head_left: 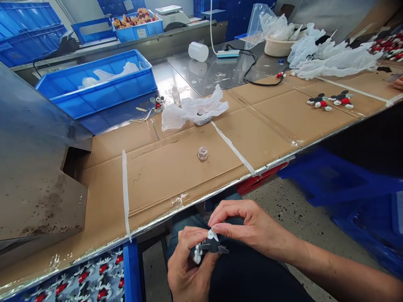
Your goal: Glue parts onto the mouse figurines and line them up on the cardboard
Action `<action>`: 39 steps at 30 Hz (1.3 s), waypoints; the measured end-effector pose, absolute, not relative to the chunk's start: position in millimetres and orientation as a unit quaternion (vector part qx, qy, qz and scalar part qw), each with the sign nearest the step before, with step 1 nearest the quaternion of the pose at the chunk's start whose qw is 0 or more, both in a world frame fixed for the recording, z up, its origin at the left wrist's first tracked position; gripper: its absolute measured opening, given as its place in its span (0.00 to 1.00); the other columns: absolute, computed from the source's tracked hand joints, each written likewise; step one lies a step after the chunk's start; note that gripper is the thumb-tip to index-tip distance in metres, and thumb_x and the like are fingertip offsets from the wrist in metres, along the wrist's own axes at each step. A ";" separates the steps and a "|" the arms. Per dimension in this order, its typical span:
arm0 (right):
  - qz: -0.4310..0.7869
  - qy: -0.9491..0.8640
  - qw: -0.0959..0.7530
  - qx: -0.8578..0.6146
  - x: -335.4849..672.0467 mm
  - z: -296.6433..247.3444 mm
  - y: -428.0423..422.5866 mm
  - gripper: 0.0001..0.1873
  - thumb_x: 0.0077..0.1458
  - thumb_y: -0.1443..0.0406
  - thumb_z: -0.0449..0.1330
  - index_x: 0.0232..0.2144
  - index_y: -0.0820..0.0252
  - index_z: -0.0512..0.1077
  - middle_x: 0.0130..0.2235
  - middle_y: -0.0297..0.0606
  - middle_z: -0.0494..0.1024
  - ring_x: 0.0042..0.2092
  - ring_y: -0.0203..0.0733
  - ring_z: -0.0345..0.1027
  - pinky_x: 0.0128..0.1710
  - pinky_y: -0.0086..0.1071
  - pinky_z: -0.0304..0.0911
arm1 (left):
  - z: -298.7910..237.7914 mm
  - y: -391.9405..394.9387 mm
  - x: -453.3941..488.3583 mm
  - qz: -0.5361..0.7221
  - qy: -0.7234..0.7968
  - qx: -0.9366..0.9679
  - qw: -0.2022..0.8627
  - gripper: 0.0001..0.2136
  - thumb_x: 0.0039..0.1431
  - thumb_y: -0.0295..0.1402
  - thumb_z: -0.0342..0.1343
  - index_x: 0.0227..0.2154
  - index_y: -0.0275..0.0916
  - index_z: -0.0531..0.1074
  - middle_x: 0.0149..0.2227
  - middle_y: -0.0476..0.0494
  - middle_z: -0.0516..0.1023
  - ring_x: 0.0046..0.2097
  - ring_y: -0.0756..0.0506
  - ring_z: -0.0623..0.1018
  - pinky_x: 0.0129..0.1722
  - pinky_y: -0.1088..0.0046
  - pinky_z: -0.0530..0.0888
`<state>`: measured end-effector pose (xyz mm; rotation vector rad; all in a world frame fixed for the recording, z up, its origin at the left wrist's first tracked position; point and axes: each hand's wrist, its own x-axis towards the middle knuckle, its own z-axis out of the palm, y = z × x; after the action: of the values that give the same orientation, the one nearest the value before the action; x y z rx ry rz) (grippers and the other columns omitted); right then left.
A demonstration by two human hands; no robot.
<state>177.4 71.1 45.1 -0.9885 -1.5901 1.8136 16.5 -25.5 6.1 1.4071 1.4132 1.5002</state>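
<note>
Cardboard-covered table (176,167) spans the frame

Speckled floor (278,205) shows lower right; one blue crate (105,93) stands on the table, upper left. Lower centre, the left hand (189,266) grips one mouse figurine (213,245); the right hand (250,222) pinches its white end. Two similar figurines (319,102) lie right, one clear jar (203,154) mid-frame.

- held figurine (213,244): dark grey + white
- two table figures (345,101): black, red, white
- cardboard (176,167): brown
- tape strips (125,184): white
- floor (283,205): grey, dark speckles
- metal box (34,176): grey, brown-black spots
- large bin (116,97): blue
- bowl (275,48): beige
- power strip (229,54): white, light blue
- cable (262,83): black
</note>
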 end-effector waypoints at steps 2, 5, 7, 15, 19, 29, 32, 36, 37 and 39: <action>0.671 -0.590 0.257 -0.367 177.2 45.2 71.6 0.09 0.57 0.62 0.65 0.27 0.61 0.80 0.32 0.37 0.79 0.35 0.43 0.72 0.37 0.32 0.64 | 6.5 -26.1 17.2 0.568 0.541 0.533 0.318 0.15 0.53 0.22 0.67 0.40 0.46 0.77 0.34 0.52 0.81 0.35 0.49 0.78 0.36 0.74 0.74; 0.665 -0.595 0.251 -0.375 176.3 46.5 68.7 0.11 0.56 0.62 0.64 0.25 0.61 0.77 0.30 0.36 0.77 0.33 0.41 0.69 0.35 0.32 0.63 | 7.9 -28.6 22.5 0.575 0.553 0.511 0.320 0.13 0.53 0.24 0.68 0.39 0.45 0.77 0.32 0.51 0.81 0.34 0.48 0.77 0.35 0.72 0.72; 0.655 -0.597 0.258 -0.385 175.2 47.2 64.8 0.11 0.56 0.63 0.63 0.23 0.61 0.75 0.29 0.35 0.75 0.32 0.40 0.68 0.34 0.31 0.62 | 8.8 -30.2 25.5 0.586 0.562 0.505 0.295 0.12 0.53 0.25 0.68 0.39 0.44 0.77 0.31 0.51 0.81 0.34 0.48 0.76 0.35 0.70 0.70; 0.709 -0.537 0.251 -0.382 172.5 43.2 66.2 0.16 0.58 0.56 0.64 0.26 0.62 0.79 0.30 0.37 0.78 0.34 0.42 0.70 0.36 0.32 0.62 | 21.9 -28.6 27.3 0.580 0.622 0.361 0.382 0.10 0.45 0.33 0.74 0.31 0.45 0.80 0.30 0.53 0.80 0.33 0.50 0.76 0.34 0.78 0.71; 0.712 -0.536 0.247 -0.381 173.6 43.7 70.3 0.25 0.64 0.48 0.58 0.31 0.63 0.81 0.33 0.39 0.80 0.37 0.44 0.71 0.40 0.33 0.62 | 28.8 -28.5 28.7 0.548 0.665 0.231 0.451 0.16 0.32 0.38 0.78 0.26 0.43 0.81 0.29 0.54 0.78 0.29 0.53 0.73 0.30 0.81 0.68; 0.705 -0.550 0.229 -0.384 176.4 47.2 63.4 0.19 0.61 0.53 0.60 0.28 0.61 0.79 0.31 0.38 0.78 0.34 0.44 0.70 0.35 0.33 0.64 | 8.7 -28.8 20.8 0.611 0.548 0.423 0.384 0.11 0.48 0.28 0.72 0.34 0.44 0.80 0.30 0.51 0.81 0.35 0.48 0.77 0.35 0.74 0.73; 0.719 -0.534 0.235 -0.378 177.7 44.6 62.4 0.16 0.59 0.55 0.63 0.27 0.61 0.79 0.31 0.37 0.78 0.34 0.44 0.70 0.36 0.33 0.64 | 6.7 -26.1 16.9 0.606 0.509 0.524 0.316 0.13 0.52 0.25 0.69 0.40 0.44 0.79 0.32 0.50 0.82 0.34 0.48 0.78 0.36 0.72 0.74; 0.719 -0.537 0.240 -0.371 179.2 41.9 62.3 0.13 0.58 0.57 0.64 0.29 0.61 0.80 0.33 0.38 0.79 0.36 0.45 0.72 0.37 0.34 0.64 | 5.7 -27.4 15.2 0.582 0.508 0.563 0.294 0.15 0.52 0.25 0.69 0.42 0.44 0.78 0.32 0.50 0.82 0.34 0.47 0.78 0.35 0.70 0.73; 0.714 -0.544 0.239 -0.371 179.2 41.5 62.2 0.13 0.58 0.57 0.65 0.30 0.60 0.81 0.33 0.38 0.79 0.36 0.45 0.72 0.37 0.34 0.64 | 5.0 -28.0 16.1 0.583 0.514 0.556 0.296 0.14 0.53 0.26 0.69 0.42 0.45 0.78 0.32 0.50 0.82 0.34 0.47 0.78 0.35 0.70 0.72; 0.699 -0.563 0.241 -0.370 179.1 40.5 61.2 0.12 0.59 0.58 0.65 0.28 0.60 0.80 0.32 0.37 0.80 0.36 0.45 0.72 0.37 0.33 0.64 | 3.4 -28.8 19.1 0.592 0.522 0.539 0.294 0.12 0.54 0.29 0.69 0.41 0.46 0.78 0.31 0.51 0.82 0.33 0.47 0.77 0.34 0.70 0.71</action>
<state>179.1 61.2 40.5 -1.0123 -1.5385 1.9111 19.1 -28.8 3.4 1.4341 1.3901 1.5769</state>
